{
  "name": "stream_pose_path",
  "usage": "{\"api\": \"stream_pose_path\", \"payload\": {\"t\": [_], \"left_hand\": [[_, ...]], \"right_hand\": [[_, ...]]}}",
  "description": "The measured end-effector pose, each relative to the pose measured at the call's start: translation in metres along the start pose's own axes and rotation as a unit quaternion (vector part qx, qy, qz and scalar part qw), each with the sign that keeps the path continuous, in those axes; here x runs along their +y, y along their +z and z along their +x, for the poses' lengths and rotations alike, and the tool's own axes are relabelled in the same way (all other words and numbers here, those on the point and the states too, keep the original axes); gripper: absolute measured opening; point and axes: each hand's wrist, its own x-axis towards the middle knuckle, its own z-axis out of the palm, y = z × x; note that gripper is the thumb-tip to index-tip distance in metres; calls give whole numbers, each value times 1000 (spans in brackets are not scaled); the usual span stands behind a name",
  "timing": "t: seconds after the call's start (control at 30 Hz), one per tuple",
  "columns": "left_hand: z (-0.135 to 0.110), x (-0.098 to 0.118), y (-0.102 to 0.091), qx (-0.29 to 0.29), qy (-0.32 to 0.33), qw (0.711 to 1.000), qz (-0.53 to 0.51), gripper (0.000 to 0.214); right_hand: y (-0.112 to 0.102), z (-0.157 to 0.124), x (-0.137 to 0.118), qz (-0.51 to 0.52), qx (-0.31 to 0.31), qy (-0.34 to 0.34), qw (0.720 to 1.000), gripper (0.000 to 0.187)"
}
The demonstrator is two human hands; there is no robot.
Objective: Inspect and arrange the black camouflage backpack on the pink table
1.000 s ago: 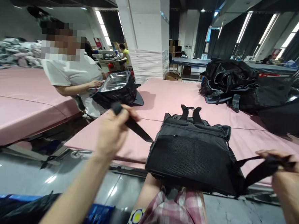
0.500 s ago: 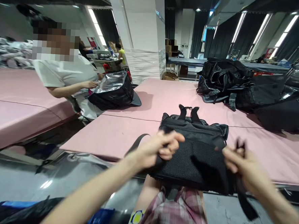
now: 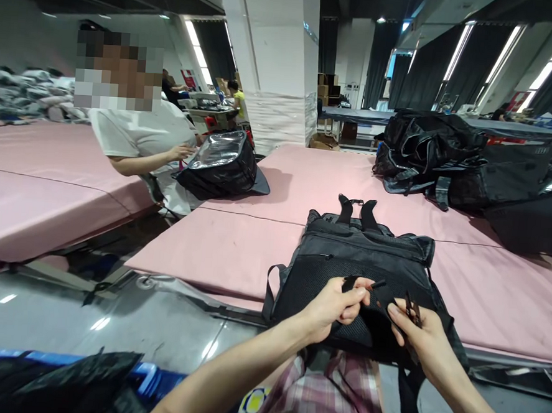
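Observation:
A black bag point(image 3: 371, 243) with a mesh panel lies on the pink-covered table point(image 3: 236, 248) right in front of me, two short straps joined by a clip at its far end. Over the mesh, my left hand point(image 3: 338, 307) is closed on a black strap end point(image 3: 378, 284) that pokes out past the fingertips. Just right of it, my right hand point(image 3: 415, 330) pinches another black strap with what looks like a buckle point(image 3: 410, 308). That strap's loose tail point(image 3: 409, 392) hangs below the hand over the table's near edge. A small gap separates the two ends.
A pile of black bags point(image 3: 429, 147) lies at the table's back right. At the left, a person in white point(image 3: 135, 129) handles an open, silver-lined black bag point(image 3: 222, 166). A white pillar point(image 3: 280, 63) stands behind. Black material point(image 3: 59, 380) is at the lower left.
Both hands have come closer together over the bag, bringing the strap ends near each other. The view has shifted slightly, so the surroundings appear further right.

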Motion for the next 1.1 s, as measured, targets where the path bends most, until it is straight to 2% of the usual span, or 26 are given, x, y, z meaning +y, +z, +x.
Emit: {"api": "stream_pose_path", "payload": {"t": [0.07, 0.13, 0.17, 0.23, 0.27, 0.3, 0.33, 0.4, 0.47, 0.5, 0.53, 0.6, 0.63, 0.67, 0.7, 0.77, 0.8, 0.83, 0.87, 0.93, 1.03, 1.1], "left_hand": [[0, -4, -1, 22, 30, 997, 70, 26], [0, -8, -5, 53, 99, 970, 215, 24], [-1, -10, -8, 75, 150, 935, 312, 25], [-1, -13, -14, 116, 239, 829, 492, 36], [-2, -15, -16, 127, 262, 779, 555, 42], [-2, -16, -18, 133, 272, 742, 598, 47], [-2, -18, -19, 137, 275, 718, 625, 50], [-4, -19, -18, 139, 270, 697, 650, 52], [-8, -16, -16, 132, 251, 693, 663, 52], [-11, -11, -16, 106, 235, 695, 671, 50], [-15, -5, -17, 54, 215, 698, 681, 46], [-21, 11, -27, -92, 178, 701, 685, 40], [-23, 20, -35, -143, 167, 702, 677, 39], [-23, 29, -47, -149, 167, 710, 668, 39], [-21, 35, -60, -97, 174, 724, 660, 40], [-14, 40, -88, 105, 170, 750, 631, 50], [-11, 37, -101, 195, 146, 759, 604, 56], [-8, 30, -112, 250, 111, 770, 577, 62], [-8, 20, -120, 277, 75, 779, 557, 67], [-16, -7, -126, 275, 30, 789, 548, 72], [-46, -54, -116, 281, 22, 780, 559, 78], [-67, -80, -105, 299, 5, 784, 544, 79]], "right_hand": [[1, -1, -1, -29, -4, -26, 999, 54], [0, -2, -2, -64, 3, -58, 996, 50], [-1, -2, -1, -87, 16, -79, 993, 46], [-2, -2, 1, -138, 48, -119, 982, 36], [-3, -2, 3, -159, 61, -137, 976, 34], [-3, -3, 5, -174, 70, -152, 970, 35], [-2, -3, 6, -183, 75, -164, 966, 36], [-1, -4, 7, -187, 79, -178, 963, 36], [-2, -6, 6, -183, 65, -186, 963, 36], [-3, -7, 5, -178, 31, -192, 965, 35], [-6, -7, 5, -174, -23, -194, 965, 34], [-17, -6, 9, -166, -131, -182, 960, 31], [-24, -4, 14, -162, -152, -167, 961, 31], [-32, -1, 21, -160, -138, -145, 967, 32], [-40, 2, 29, -158, -90, -119, 976, 35], [-53, 11, 45, -156, 23, -75, 985, 41], [-57, 15, 52, -157, 57, -62, 984, 44], [-59, 19, 56, -162, 74, -56, 982, 46], [-58, 22, 57, -173, 78, -57, 980, 47], [-49, 26, 51, -215, 74, -79, 971, 48], [-22, 29, 30, -310, 74, -137, 938, 53], [-2, 33, 16, -356, 68, -185, 914, 49]]}}
